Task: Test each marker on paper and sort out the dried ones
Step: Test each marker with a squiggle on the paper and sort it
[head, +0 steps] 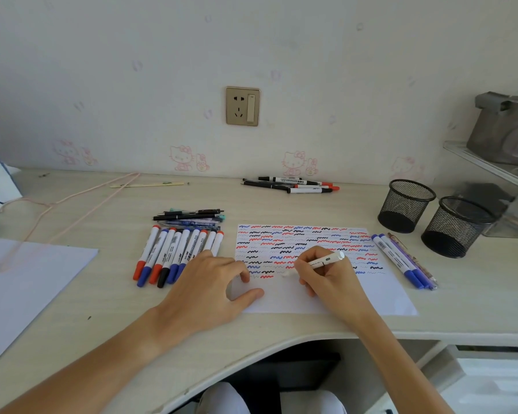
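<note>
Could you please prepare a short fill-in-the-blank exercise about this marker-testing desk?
1. The right hand holds a ____ marker.
2. The left hand rests on the ____ edge of the test paper.
3. ____ mesh cups stand right of the paper.

Missing words: white; left; Two

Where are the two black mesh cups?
In the head view, the two black mesh cups stand side by side at the desk's right, beyond the scribbled paper and just past the blue markers lying beside it.

pale wallpapered wall [162, 70], wall socket [243, 106], beige desk [281, 201]
</note>
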